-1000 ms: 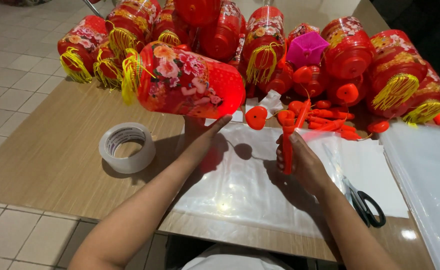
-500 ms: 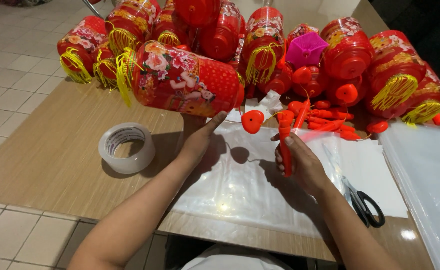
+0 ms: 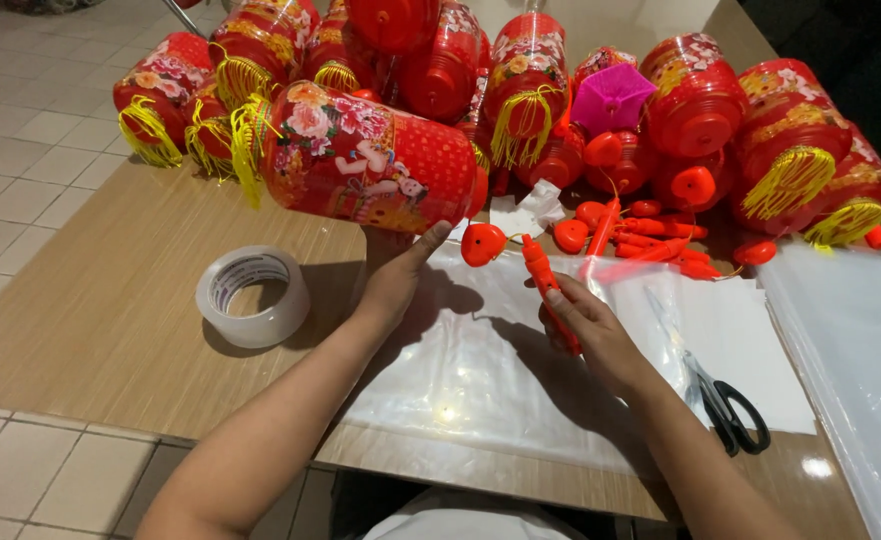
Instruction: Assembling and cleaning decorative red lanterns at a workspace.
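At the left of the frame a roll of clear tape (image 3: 253, 296) lies flat on the wooden desk (image 3: 90, 330). Just right of it, the left hand (image 3: 398, 280) is raised with fingers spread open, propping up a red flowered lantern (image 3: 370, 158) that lies on its side, yellow tassel pointing left. A heap of similar lanterns (image 3: 520, 70) fills the top of the frame. At centre, a clear plastic sheet (image 3: 460, 370) covers the desk. The right hand (image 3: 590, 325) is closed around a red stick handle (image 3: 548, 290), from whose tip a small red cap (image 3: 483, 244) hangs. Black-handled scissors (image 3: 725, 400) lie at the lower right.
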